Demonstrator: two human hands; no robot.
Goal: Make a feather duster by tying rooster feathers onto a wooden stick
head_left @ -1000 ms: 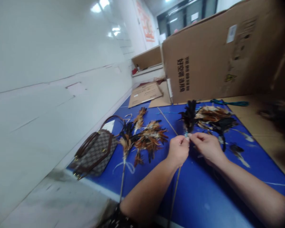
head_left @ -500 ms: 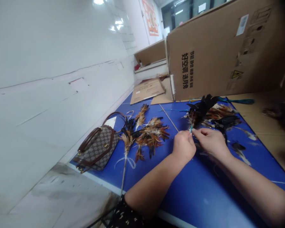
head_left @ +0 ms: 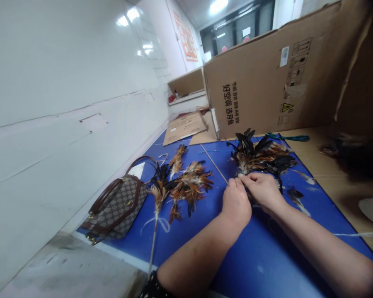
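Note:
Dark and brown feathers gathered in a bunch [head_left: 245, 155] stand up in front of my fingers, with a bit of teal binding at their base. My left hand [head_left: 237, 203] is closed around the lower end of this feather bunch. With thumb and forefinger, my right hand [head_left: 262, 189] pinches at the same spot, its fingertips touching the left ones. What lies inside both grips is mostly hidden. A thin stick [head_left: 214, 164] on the blue table [head_left: 264, 256] runs up to behind my left hand. More loose feathers [head_left: 284, 162] lie just beyond my right hand.
To the left lie a feather duster [head_left: 158, 198] with a white tie, a brown feather pile [head_left: 191, 184] and a patterned handbag [head_left: 119, 207]. A large cardboard box [head_left: 255, 91] stands at the back. Teal cord [head_left: 294, 138] and dark feathers [head_left: 351, 155] rest on cardboard at right.
The view has shifted, so the scene sits further left and slightly lower. The feather bunch has tipped more upright, and my fingers have closed in at its base, covering more of the teal binding.

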